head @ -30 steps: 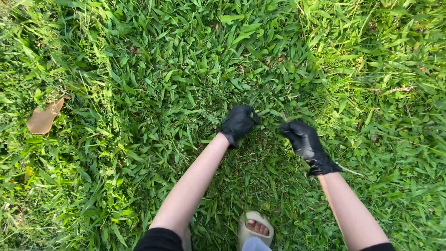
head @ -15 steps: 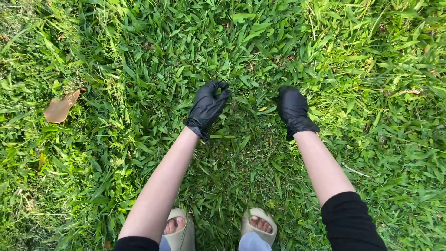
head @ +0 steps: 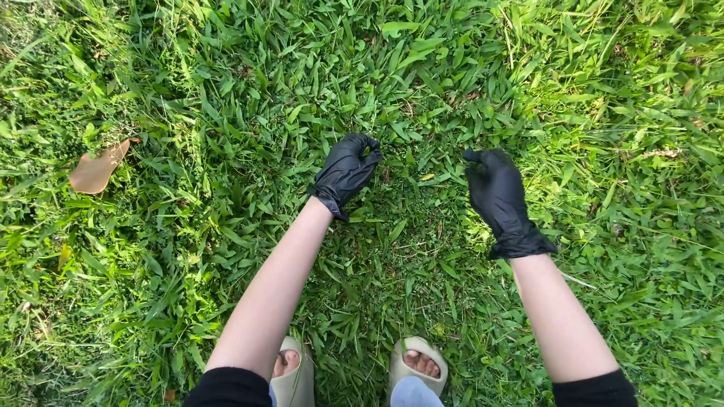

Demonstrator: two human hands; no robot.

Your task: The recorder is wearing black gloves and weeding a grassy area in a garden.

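Head view — left hand (head: pixel 345 172) pinched shut on nothing visible, right hand (head: pixel 499 197) curled loosely, both over grass (head: pixel 422 90), leaf (head: pixel 95 170) at 9 o'clock.

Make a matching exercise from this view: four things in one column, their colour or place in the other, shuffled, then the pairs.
Things:
1. left hand
2. dry leaf
3. sandals
4. grass

Descriptions:
A. beige, at the bottom edge
B. green, all over the ground
C. black glove, fingers curled
D. brown, far left

Pairs: 1-C, 2-D, 3-A, 4-B
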